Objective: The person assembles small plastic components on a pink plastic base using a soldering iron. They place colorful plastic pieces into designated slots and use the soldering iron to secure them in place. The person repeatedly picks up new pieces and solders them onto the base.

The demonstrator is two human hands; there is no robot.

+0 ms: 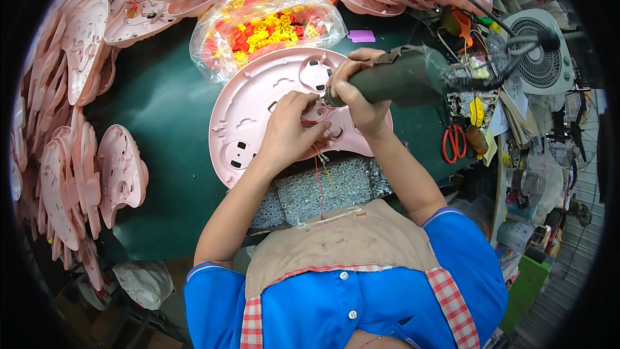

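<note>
A pink plastic shell (252,90) lies with its hollow side up on the green tabletop. My right hand (363,105) is wrapped round a dark green power screwdriver (407,79), whose tip points down and left into the shell. My left hand (287,130) bends over the middle of the shell, thumb and forefinger curled round a spot beside the screwdriver's tip. What they grip there is largely hidden. Thin red and yellow wires (319,171) hang from below the left thumb over the shell's near edge.
A clear plastic bag (205,48) of small yellow and red parts stands behind the shell, near a purple piece (361,36). Pink shells (123,171) crowd the left and back. Small metal parts (323,187) lie along the near edge. Red-handled scissors (454,143) and a fan (537,52) are right.
</note>
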